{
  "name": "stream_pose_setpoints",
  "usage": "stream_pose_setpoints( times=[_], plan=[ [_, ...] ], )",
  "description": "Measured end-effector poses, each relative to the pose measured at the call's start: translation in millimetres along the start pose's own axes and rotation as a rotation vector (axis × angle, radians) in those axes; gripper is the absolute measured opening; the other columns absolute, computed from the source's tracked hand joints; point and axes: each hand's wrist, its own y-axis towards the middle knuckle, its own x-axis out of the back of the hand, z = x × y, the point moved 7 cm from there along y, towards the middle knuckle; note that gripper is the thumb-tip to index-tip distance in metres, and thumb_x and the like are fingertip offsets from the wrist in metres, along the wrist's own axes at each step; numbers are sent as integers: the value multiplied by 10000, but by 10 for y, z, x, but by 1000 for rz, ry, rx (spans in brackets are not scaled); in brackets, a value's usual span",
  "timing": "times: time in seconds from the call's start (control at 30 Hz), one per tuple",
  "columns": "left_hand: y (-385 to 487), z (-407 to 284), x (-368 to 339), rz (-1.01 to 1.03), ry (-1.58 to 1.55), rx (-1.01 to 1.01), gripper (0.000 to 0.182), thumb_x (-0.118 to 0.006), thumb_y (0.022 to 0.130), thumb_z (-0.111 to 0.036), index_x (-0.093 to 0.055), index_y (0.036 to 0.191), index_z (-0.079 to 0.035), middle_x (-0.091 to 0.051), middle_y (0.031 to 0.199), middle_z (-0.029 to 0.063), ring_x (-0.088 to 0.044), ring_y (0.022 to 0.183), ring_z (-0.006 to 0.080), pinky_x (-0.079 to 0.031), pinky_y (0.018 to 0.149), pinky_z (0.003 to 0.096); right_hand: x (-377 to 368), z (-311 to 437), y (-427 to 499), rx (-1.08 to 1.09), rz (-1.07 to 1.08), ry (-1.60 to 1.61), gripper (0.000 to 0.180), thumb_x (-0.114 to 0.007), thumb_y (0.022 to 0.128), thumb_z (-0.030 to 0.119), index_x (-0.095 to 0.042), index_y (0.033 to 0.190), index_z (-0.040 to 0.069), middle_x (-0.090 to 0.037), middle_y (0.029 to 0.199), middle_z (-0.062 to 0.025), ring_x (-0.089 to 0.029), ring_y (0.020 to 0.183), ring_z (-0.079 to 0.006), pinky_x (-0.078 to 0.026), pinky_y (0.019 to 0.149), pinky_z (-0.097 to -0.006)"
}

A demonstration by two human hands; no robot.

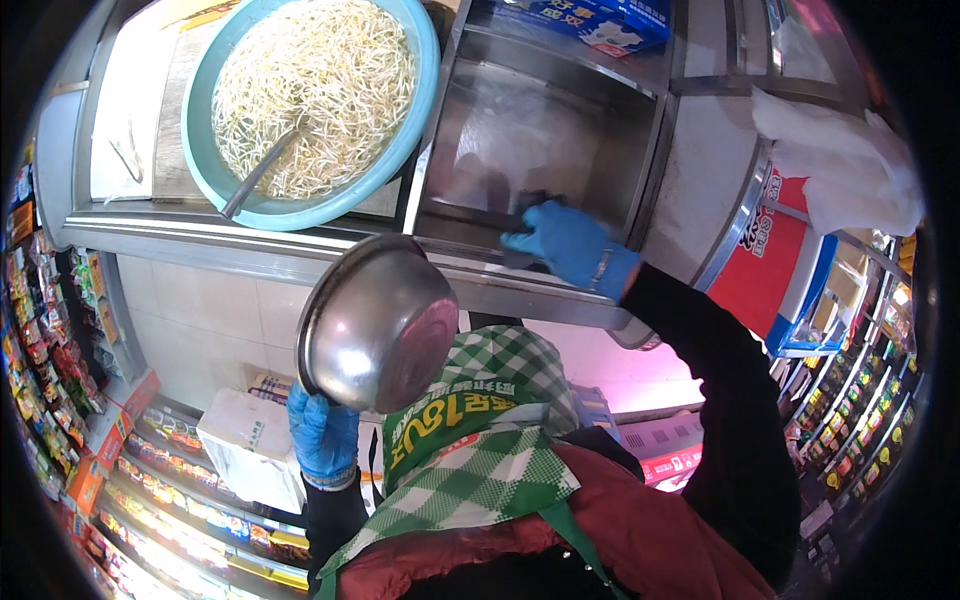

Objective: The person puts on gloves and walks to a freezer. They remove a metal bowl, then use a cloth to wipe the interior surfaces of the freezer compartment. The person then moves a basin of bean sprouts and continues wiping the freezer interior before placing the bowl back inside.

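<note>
My left hand (321,435), in a blue glove, grips the rim of a round stainless steel bowl (382,330). The bowl is tipped on its side in front of the counter, its shiny outside towards me and its inside hidden. In a recessed stainless steel bay (517,135), my right hand (559,244), also blue-gloved, presses on a dark, cloth-like thing (541,199) near the front edge. Parts of that thing show on both sides of the hand. Left of the bay, a turquoise basin (196,112) holds bean sprouts (315,90) with a long-handled utensil (259,172) stuck in them.
A blue printed box (600,26) lies behind the bay. Translucent plastic bags (840,161) hang at the right, above a red panel (765,262). Below the counter at the left stands a white box (251,442). Shelves of packaged goods (52,337) line the left side.
</note>
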Motion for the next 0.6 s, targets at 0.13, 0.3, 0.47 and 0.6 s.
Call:
stream_pose_setpoints(
  times=[0.13,0.3,0.47,0.6],
  plan=[
    [-17,43,13,-31,24,-23,428,-698,878,-170,-576,1251,0,-637,1217,118,-627,1082,235,-498,963,402,-275,-54,28,27,154,109,211,-568,869,154,-719,1015,135,-621,1030,-180,-623,923,-364,-509,757,-475],
    [-93,19,133,-51,14,-18,392,-689,880,-155,-588,1233,-19,-630,1226,114,-610,1118,241,-493,983,411,-110,-808,-630,-345,271,49,277,-623,766,149,-700,1019,68,-631,995,-199,-610,915,-388,-506,793,-464],
    [-90,46,213,-26,-40,-23,401,-681,878,-137,-578,1251,-30,-610,1254,118,-593,1147,251,-483,1008,425,-373,-942,-1266,-556,454,76,221,-596,773,154,-702,900,7,-679,832,-221,-659,826,-422,-524,754,-453],
    [-123,47,247,-50,-89,-33,433,-671,884,-133,-549,1284,-23,-589,1284,127,-584,1162,255,-482,1010,426,-755,-762,-1140,-377,427,18,235,-574,791,160,-692,912,-3,-671,895,-256,-656,874,-417,-514,771,-467]
  ],
)
